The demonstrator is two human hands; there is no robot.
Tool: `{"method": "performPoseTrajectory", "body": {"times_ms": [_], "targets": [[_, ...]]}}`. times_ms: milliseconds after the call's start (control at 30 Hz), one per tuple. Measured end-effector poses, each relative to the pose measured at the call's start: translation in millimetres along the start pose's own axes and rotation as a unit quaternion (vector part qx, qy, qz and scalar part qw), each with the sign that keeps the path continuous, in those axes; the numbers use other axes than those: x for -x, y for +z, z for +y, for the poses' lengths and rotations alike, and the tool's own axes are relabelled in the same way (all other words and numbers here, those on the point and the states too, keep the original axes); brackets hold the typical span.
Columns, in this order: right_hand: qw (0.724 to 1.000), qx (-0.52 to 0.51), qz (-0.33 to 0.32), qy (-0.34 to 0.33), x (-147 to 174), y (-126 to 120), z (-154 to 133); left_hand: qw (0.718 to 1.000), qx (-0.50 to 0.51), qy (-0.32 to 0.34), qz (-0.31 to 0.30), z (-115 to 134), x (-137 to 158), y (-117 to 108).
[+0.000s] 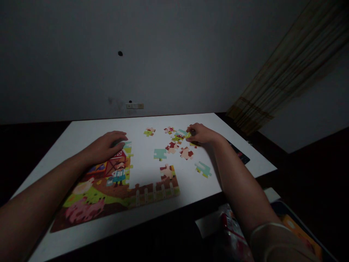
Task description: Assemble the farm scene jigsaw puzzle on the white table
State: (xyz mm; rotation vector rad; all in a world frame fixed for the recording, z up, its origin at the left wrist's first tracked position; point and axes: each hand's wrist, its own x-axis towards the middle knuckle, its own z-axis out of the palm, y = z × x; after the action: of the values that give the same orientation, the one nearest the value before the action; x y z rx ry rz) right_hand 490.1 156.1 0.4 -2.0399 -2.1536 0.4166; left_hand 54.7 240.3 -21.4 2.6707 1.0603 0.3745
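Note:
My left hand point(110, 145) lies over the upper part of a partly assembled farm jigsaw puzzle point(109, 196), its fingers loosely curved and the thumb apart. A farmer, a red barn and pink pigs show on the joined part, and a fence runs along its lower right. My right hand point(201, 134) is at the far right of the loose pieces, thumb and fingers bent around a puzzle piece point(188, 135) that they partly hide. Close by lie a cluster of overlapping pieces point(177, 137), a brown and pink piece point(187, 153) and a pale blue piece point(160, 154).
A blue-green piece point(203, 169) lies near the front edge of the white table point(109, 123). One piece point(149, 131) sits alone farther back. Behind my right forearm is a dark flat object point(240, 153). Plastic-wrapped items point(231, 229) are below the table edge.

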Motion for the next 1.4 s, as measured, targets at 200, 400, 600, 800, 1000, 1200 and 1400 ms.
{"method": "performPoseTrajectory", "body": {"times_ms": [200,400,600,800,1000,1200,1400], "targets": [[0.997,-0.067,0.045,0.015,1,1,-5,1.0,-0.005,0.017,0.006,-4,0,1],[0.989,-0.064,0.124,0.041,-1,-6,0,1.0,0.001,0.019,0.008,-4,0,1],[0.974,-0.14,0.177,0.0,-6,0,11,1.0,-0.002,0.017,0.009,-3,1,1],[0.961,-0.184,0.203,-0.042,-11,7,14,1.0,-0.002,0.023,0.011,-7,1,4],[0.972,-0.161,0.17,-0.012,-4,5,7,0.999,-0.013,0.039,0.023,-10,0,5],[0.994,-0.017,0.098,-0.042,3,-3,-19,0.999,-0.023,0.043,0.02,-6,2,2],[0.975,-0.05,0.033,-0.213,17,1,-80,0.999,-0.017,0.033,0.023,-2,2,1]]}}
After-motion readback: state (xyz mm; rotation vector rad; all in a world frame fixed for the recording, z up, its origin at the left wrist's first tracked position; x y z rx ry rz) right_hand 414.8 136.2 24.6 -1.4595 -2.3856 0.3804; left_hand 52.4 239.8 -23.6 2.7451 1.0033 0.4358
